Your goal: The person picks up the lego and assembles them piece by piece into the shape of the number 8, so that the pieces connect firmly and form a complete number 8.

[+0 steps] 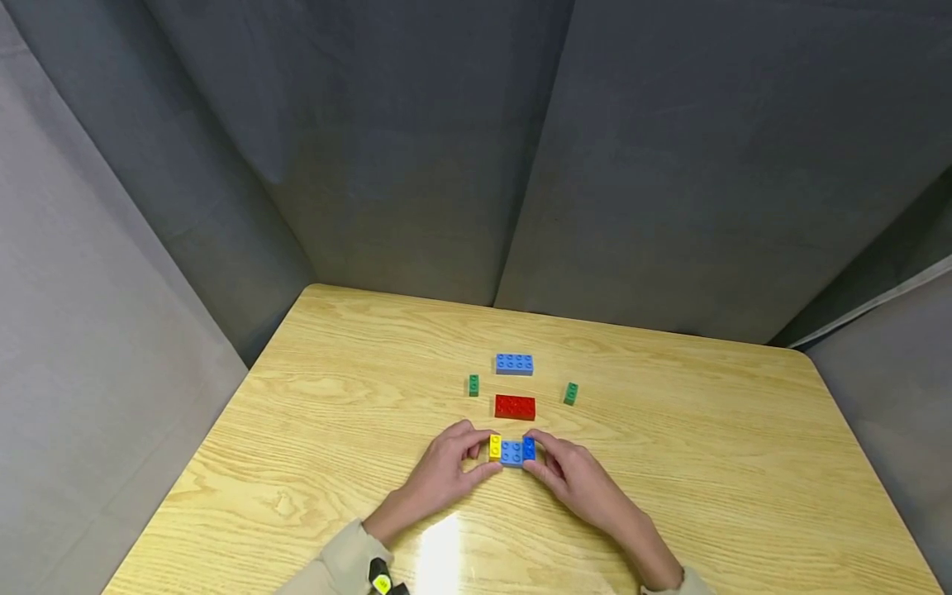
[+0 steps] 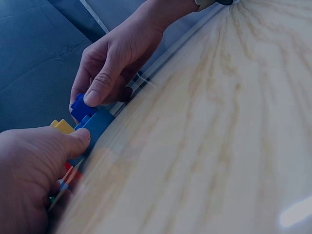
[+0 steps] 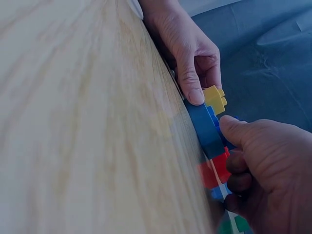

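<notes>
A light blue building brick [image 1: 511, 453] lies on the table near its front, with a small yellow brick [image 1: 495, 447] on its left end and a small dark blue brick [image 1: 529, 448] on its right end. My left hand [image 1: 450, 464] pinches the yellow brick between thumb and forefinger; in the right wrist view its thumb reaches the light blue brick's side. From the other side, my right hand [image 1: 580, 479] grips the dark blue brick the same way. Bare studs show between the two small bricks. In the left wrist view my left thumb [image 2: 78, 140] partly covers the yellow brick.
Just behind the hands lies a red brick [image 1: 515, 406]. Farther back is another light blue brick [image 1: 515, 364], with a small green brick [image 1: 473, 385] to the left and a second green brick [image 1: 570, 393] to the right. Grey curtains [image 1: 416, 165] hang behind the wooden table [image 1: 706, 430].
</notes>
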A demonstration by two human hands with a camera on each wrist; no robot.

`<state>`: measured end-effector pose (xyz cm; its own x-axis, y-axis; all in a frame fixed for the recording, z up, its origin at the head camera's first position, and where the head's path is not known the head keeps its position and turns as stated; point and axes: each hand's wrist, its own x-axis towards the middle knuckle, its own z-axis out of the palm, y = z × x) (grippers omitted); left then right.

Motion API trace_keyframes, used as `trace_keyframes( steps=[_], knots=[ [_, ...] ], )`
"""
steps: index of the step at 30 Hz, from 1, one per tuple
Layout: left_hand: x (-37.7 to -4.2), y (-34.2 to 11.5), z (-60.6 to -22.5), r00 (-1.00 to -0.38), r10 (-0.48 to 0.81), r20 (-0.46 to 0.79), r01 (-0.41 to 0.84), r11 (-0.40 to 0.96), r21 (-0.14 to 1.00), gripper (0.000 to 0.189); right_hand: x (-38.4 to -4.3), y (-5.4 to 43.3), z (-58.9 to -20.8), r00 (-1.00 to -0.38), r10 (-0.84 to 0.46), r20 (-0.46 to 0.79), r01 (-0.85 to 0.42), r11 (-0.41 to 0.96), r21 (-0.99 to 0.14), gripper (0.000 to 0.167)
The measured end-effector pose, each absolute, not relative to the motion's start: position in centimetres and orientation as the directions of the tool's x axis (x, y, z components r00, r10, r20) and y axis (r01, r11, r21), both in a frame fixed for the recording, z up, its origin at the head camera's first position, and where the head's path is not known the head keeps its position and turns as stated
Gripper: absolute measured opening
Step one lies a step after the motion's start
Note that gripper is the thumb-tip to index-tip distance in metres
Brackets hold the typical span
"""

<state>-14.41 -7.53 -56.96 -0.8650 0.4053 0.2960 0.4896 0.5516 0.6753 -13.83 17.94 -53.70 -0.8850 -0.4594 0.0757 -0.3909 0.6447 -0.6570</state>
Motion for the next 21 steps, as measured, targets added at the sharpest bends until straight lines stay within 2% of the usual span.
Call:
trace_keyframes(
  steps=[11,21],
  knots=[
    [-14.32,-7.49,-56.69,-0.884,0.397,0.245,0.446,0.562,0.697,0.048,-13.94,18.04,-54.02,-0.881,-0.46,0.109,-0.412,0.635,-0.653,0.049],
    [-14.31,-7.53,-56.77,-0.883,0.399,0.248,0.447,0.553,0.703,0.048,-14.1,18.29,-54.51,-0.874,-0.467,0.136,-0.434,0.623,-0.65,0.051]
  ],
)
